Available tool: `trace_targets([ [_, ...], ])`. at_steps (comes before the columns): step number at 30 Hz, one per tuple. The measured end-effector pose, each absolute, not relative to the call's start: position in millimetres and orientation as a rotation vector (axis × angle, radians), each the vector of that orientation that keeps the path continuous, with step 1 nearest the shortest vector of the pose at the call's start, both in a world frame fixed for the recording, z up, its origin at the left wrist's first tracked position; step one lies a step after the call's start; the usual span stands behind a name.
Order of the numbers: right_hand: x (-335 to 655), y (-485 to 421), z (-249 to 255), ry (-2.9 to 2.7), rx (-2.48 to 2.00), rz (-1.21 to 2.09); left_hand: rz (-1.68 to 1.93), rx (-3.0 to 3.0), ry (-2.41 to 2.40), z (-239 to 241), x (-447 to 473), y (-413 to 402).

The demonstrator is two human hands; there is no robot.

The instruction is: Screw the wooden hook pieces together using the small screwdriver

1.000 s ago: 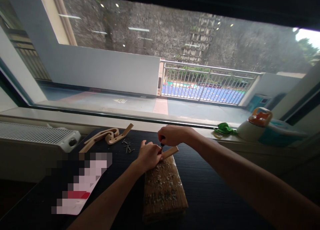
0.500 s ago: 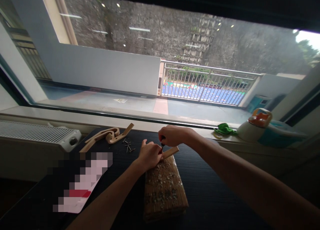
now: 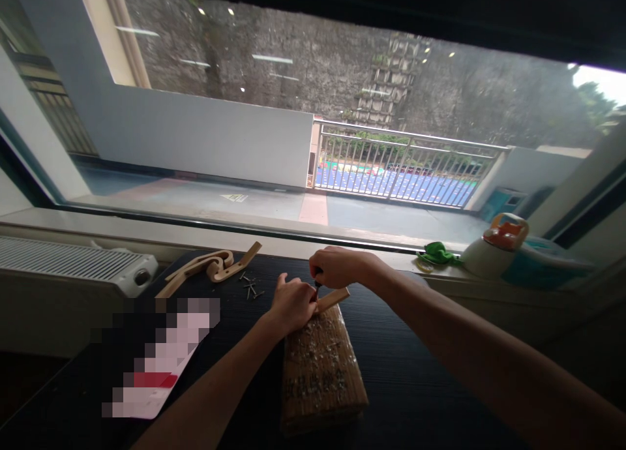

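Note:
My right hand [image 3: 335, 267] is closed around the dark handle of a screwdriver [image 3: 317, 284], mostly hidden in the fist and pointing down. Its lower end meets the spot where my left hand [image 3: 295, 304] presses on a pale wooden piece [image 3: 335, 299]. The left fingers are closed on that piece, close to the tip of the tool, with the thumb raised. Underneath, a wooden block [image 3: 323, 365] wrapped in clear film lies lengthwise toward me, with dark characters and bits on its top. Several screws [image 3: 251, 285] are scattered to the left of my left hand.
Curved wooden pieces [image 3: 227, 266] lie at the back left of the dark table [image 3: 401, 372]. A pink and white flat item [image 3: 161, 378], partly blurred, is at the left. A radiator [image 3: 73, 261] stands beyond it. On the windowsill are a green cloth [image 3: 439, 253] and a white jug [image 3: 484, 251].
Both hands stay in nearly the same place on the wooden piece and screwdriver. The right wrist and forearm have shifted slightly; the view has moved a touch.

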State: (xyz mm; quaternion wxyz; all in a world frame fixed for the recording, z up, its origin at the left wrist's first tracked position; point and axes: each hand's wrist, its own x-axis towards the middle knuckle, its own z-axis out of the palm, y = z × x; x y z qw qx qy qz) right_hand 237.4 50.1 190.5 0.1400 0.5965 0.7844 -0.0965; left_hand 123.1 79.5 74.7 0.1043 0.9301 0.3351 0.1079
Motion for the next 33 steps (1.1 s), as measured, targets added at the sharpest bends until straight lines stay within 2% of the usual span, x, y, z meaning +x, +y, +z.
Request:
trace_targets([
  [33,237.6,47.9,191.9,2.194,1.772,-0.203,0.334,2.727,0.984,77.9,121.0,76.7],
])
